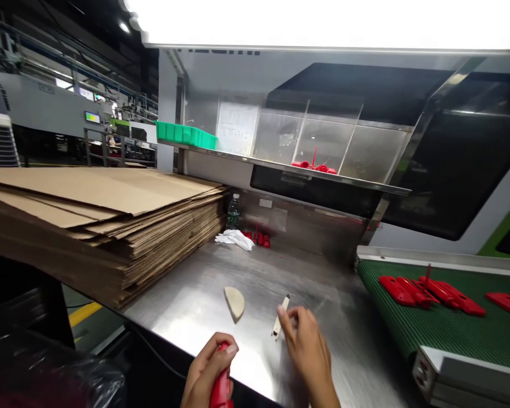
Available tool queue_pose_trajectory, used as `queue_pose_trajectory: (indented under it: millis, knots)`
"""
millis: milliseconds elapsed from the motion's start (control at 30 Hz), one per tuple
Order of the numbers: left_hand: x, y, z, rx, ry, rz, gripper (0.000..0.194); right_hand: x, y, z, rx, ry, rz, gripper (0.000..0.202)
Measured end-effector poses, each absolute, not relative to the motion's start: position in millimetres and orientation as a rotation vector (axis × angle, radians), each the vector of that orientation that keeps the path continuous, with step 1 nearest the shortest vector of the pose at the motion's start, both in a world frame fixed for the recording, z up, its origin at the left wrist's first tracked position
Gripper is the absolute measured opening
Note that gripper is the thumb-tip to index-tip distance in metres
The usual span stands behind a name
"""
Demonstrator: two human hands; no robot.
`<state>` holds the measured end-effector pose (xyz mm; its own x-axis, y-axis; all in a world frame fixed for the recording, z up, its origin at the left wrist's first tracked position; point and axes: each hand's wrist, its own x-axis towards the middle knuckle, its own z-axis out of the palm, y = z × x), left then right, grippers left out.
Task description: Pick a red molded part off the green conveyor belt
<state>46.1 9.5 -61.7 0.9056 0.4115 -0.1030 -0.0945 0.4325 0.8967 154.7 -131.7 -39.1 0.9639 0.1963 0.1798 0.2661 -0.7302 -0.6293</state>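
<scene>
The left hand (208, 371) was closed around a red plastic part (221, 391) at the near edge of the steel surface (187, 300). The right hand (308, 348) pinched a slim pale knife (280, 317), tip resting on the metal. The work looked barely begun: more glossy red parts (429, 292) lay untouched on the ribbed green belt (450, 328). A flat, beige half-disc (234, 302) sat nearby, beside a stack of matte corrugated cardboard (110, 221).
</scene>
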Motion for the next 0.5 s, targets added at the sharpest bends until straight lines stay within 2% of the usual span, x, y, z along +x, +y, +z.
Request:
queue_pose_trajectory:
  millis: [167, 333, 500]
  knots:
    - [37, 8, -41, 1.112, 0.288, 0.288, 0.022, 231, -129, -34, -2.671, -0.2, -0.045, 0.018]
    - [24, 15, -26, 1.115, 0.329, 0.294, 0.019, 181, -142, -48, -2.361, -0.63, -0.08, 0.006]
    - [17, 14, -14, 1.13, 0.331, 0.259, 0.014, 88, -175, -46, -2.108, -0.698, 0.146, 0.04]
